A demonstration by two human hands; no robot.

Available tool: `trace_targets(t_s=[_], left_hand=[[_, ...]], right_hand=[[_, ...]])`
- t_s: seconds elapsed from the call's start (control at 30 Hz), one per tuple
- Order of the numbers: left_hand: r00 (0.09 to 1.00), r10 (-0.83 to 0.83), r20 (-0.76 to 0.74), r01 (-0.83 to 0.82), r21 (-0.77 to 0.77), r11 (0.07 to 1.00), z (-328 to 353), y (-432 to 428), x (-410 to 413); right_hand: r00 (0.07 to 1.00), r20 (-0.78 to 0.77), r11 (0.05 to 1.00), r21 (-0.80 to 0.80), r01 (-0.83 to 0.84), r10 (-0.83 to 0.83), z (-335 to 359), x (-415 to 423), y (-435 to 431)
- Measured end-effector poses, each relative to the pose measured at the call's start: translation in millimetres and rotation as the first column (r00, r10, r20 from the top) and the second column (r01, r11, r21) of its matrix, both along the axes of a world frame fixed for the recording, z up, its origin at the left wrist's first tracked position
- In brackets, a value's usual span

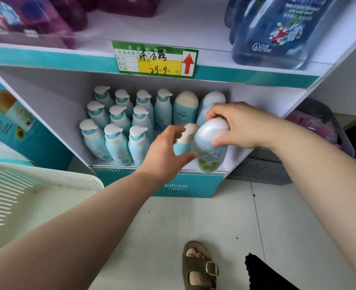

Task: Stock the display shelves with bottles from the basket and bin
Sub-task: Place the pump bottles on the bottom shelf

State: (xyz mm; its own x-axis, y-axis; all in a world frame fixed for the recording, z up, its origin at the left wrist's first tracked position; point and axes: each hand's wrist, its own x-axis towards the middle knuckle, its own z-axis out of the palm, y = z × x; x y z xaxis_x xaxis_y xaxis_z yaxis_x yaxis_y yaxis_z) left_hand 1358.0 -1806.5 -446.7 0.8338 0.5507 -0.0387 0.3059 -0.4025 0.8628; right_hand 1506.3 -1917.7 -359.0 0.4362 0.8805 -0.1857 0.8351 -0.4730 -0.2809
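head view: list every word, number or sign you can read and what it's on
"270ml" on the big blue bottle, upper shelf.
"Jahwa" on the teal base panel under the lower shelf.
"29 9" and "沐浴露", handwritten on the price tag, beside a red up arrow.
"40" on the left side panel.
Too small or blurred: the tag's printed fields, labels on the pale blue bottles and purple packs.

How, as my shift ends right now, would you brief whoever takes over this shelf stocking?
Right hand grips a large blue bottle by its cap at front right of the lower shelf.
Left hand cups a smaller bottle beside it; grip unclear.
Done: pump bottles stand in rows on the left.
Remaining: seat both bottles, then empty the grey bin, which holds pink items.
White basket: no bottles in view.
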Motion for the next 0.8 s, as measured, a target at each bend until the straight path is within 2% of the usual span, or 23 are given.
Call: trace_targets(t_s=[0.07, 0.17, 0.27, 0.47, 0.8], left_hand=[[0.997, 0.042, -0.059, -0.034, 0.137, 0.99, -2, 10, 12], [0.985, 0.027, -0.172, 0.015, 0.238, 0.971, -13, 19, 34], [0.967, 0.0, -0.254, 0.071, 0.27, 0.96, -26, 16, 53], [0.964, 0.001, -0.265, 0.086, 0.313, 0.946, -37, 25, 67], [0.951, -0.007, -0.308, 0.12, 0.349, 0.929, -29, 63, 104]], right_hand=[[0.981, 0.181, 0.994, -0.062, 0.088, -0.075, -3, 8, 2], [0.948, 0.286, 0.976, -0.121, 0.18, -0.139, -16, 16, 9], [0.933, 0.315, 0.965, -0.133, 0.227, -0.176, -35, 21, 18], [0.906, 0.357, 0.931, -0.193, 0.311, -0.229, -75, 37, 32], [0.898, 0.336, 0.931, -0.125, 0.342, -0.285, -84, 44, 42]])
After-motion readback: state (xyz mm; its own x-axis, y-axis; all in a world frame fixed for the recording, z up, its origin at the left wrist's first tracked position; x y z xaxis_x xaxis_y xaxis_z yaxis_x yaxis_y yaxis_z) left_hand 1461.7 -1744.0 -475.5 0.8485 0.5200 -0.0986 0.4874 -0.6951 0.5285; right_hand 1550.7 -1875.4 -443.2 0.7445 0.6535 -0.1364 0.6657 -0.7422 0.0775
